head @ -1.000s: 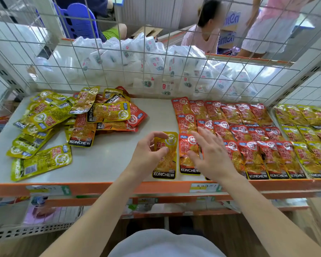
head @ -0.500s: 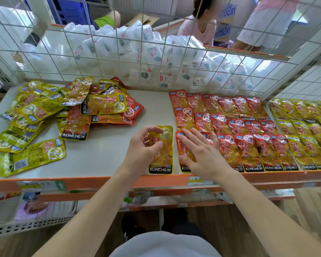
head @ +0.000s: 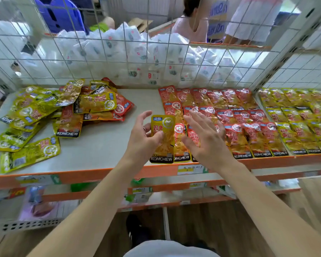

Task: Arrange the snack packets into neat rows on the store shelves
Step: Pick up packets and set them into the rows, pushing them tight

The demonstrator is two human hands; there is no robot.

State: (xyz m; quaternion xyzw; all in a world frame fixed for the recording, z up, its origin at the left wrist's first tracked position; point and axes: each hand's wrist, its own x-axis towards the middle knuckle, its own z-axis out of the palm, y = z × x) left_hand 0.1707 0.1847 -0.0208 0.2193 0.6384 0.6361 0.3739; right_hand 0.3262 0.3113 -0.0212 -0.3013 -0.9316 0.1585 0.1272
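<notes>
A yellow Konchew packet [head: 163,127] stands at the shelf's front middle, its right edge overlapping the leftmost red packet. My left hand [head: 142,140] pinches it, thumb on its face and fingers behind its left edge. My right hand [head: 206,141] hovers with straight, spread fingers over the left end of the rows of red packets [head: 233,115]. More yellow-green packets [head: 296,119] lie in rows at the far right. A loose pile of yellow and red packets [head: 69,108] covers the shelf's left part.
The grey shelf board [head: 104,145] has an orange front edge [head: 82,176] with price tags. A wire mesh wall [head: 44,58] closes the back, with white packets [head: 137,52] heaped behind it. People stand beyond. Lower shelves hold other goods.
The yellow packet has shifted right against the red row and is raised at its top. My right hand has lifted off the red packets, fingers spread.
</notes>
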